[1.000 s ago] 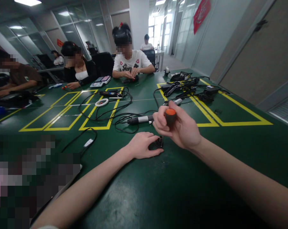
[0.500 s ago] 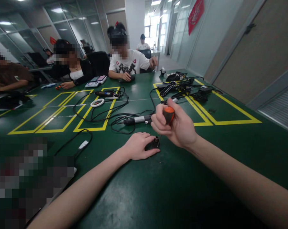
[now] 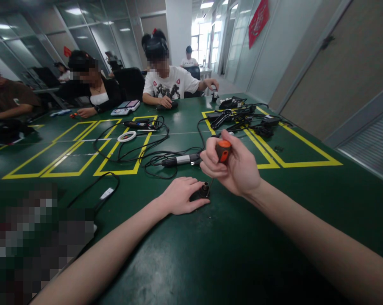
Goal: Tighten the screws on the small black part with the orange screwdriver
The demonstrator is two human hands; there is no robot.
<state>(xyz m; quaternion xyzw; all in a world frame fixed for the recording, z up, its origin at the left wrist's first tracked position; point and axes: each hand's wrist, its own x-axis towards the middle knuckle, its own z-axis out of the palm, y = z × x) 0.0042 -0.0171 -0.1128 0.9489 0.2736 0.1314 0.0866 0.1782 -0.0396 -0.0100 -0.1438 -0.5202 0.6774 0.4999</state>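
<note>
My left hand (image 3: 182, 195) is pressed to the green table, thumb and fingers closed around a small black part (image 3: 204, 192). A short metal tube sticks up from that part. My right hand (image 3: 231, 165) grips a screwdriver (image 3: 223, 150) by its orange-and-black handle, upright, just right of the part and higher. The thin shaft runs down beside the part. Where its tip meets the part I cannot make out.
Beyond my hands lies a silver-and-black electric screwdriver (image 3: 180, 161) with coiled cable. A white ring (image 3: 127, 136) sits farther left, and tangled black adapters (image 3: 239, 118) lie at the far right. Several co-workers sit opposite; one (image 3: 166, 84) reaches toward a small device (image 3: 215, 94).
The screwdriver handle has turned in my right hand, showing more orange on its side. The co-worker opposite has brought a hand onto the small device. The view has shifted slightly.
</note>
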